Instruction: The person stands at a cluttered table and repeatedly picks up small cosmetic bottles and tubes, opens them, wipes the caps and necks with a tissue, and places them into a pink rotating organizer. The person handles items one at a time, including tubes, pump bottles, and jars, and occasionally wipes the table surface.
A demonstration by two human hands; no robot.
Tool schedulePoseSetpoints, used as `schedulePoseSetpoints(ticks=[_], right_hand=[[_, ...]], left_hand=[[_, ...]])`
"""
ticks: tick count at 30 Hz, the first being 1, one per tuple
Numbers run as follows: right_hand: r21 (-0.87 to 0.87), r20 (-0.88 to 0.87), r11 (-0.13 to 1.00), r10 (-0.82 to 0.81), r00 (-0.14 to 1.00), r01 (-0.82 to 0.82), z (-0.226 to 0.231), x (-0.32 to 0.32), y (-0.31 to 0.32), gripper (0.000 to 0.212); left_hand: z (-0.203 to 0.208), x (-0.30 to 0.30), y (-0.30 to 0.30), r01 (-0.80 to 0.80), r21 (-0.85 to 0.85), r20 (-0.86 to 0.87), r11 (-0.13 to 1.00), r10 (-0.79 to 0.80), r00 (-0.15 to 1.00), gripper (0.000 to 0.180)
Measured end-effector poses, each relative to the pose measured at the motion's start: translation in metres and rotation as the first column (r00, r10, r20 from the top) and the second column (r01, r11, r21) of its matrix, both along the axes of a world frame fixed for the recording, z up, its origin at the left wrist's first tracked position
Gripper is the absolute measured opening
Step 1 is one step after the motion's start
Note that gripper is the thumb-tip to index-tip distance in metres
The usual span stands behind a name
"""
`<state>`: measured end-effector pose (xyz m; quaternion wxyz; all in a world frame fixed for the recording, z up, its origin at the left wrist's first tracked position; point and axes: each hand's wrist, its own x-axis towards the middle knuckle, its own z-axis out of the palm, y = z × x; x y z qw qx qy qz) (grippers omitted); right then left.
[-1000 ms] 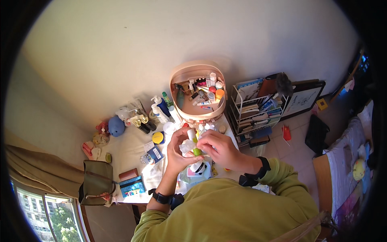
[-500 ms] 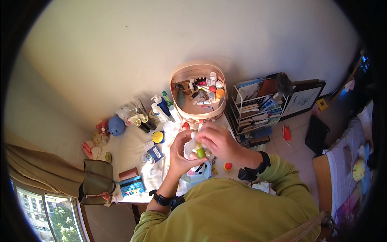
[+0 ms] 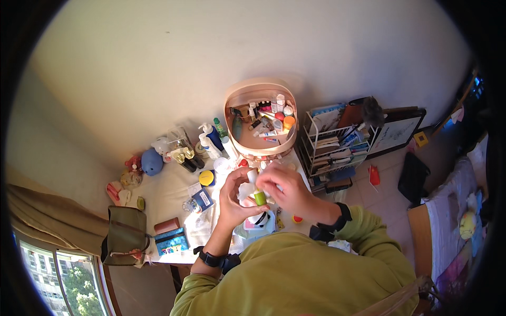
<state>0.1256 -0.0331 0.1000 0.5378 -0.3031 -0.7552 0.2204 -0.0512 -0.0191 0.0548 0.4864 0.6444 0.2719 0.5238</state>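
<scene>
My left hand (image 3: 231, 199) is curled around a small green bottle (image 3: 260, 198) and a crumpled white wad, perhaps tissue (image 3: 245, 193). The bottle stands tilted between thumb and fingers, over the table. A short white cylinder (image 3: 252, 175) shows just above the wad; whether it belongs to the bottle I cannot tell. My right hand (image 3: 285, 185) is closed close beside the bottle's upper end, fingers bent inward. What those fingertips grip, if anything, is hidden. Beyond both hands stands a tan basket (image 3: 230, 139) holding several small bottles, tubes and jars.
White and blue pump bottles (image 3: 210, 147) and a yellow-lidded jar (image 3: 206, 178) stand left of the basket. Nearer lie a blue box (image 3: 202, 200), a blue pouch (image 3: 171, 241) and an olive bag (image 3: 124, 235). A white wire rack (image 3: 311, 139) of books is at right.
The view has shifted slightly. My right hand stays by the bottle with its fingers turned a little, and the white cylinder shows more clearly. The left hand keeps its hold.
</scene>
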Motion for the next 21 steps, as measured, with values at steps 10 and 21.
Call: schedulePoseSetpoints(ticks=[10, 21], right_hand=[[-0.288, -0.376, 0.957, -0.121, 0.919, 0.008, -0.018, 0.027, -0.001, 0.008], [-0.013, -0.016, 0.998, -0.063, 0.998, 0.063, -0.015, 0.015, -0.011, 0.033]], left_hand=[[-0.007, 0.006, 0.005, 0.21, -0.119, 0.384, 0.971, -0.15, 0.911, 0.099], [0.009, 0.008, -0.005, 0.41, -0.349, 0.379, 0.843, -0.274, 0.884, 0.077]])
